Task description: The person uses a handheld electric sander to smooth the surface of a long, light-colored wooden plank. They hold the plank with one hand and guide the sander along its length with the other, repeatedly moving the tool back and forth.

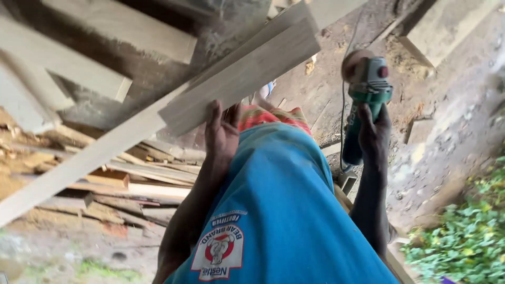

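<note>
The left hand (221, 138) is closed around the near end of a pale wooden board (247, 73), with the fingers pressed flat against its underside and the thumb hidden behind it. The board slants up and away from the hand toward the top of the view, and it lies across a longer pale plank (89, 158) that runs from the lower left up to the upper right. The right hand (374, 134) grips the dark green body of an angle grinder (365, 94), which is held upright, well apart from the board, with its round sanding disc (353, 63) at the top and blurred. A thin cable (344, 121) hangs beside the tool. Between the two arms is the person's bright blue shirt (284, 210) with a round printed badge near its hem, and a strip of red patterned cloth (268, 117) shows just above it. Below the board, on the left, lies a loose stack of timber offcuts (131, 181) on the dirt floor (436, 147). Green leafy plants (468, 236) fill the lower right corner.
</note>
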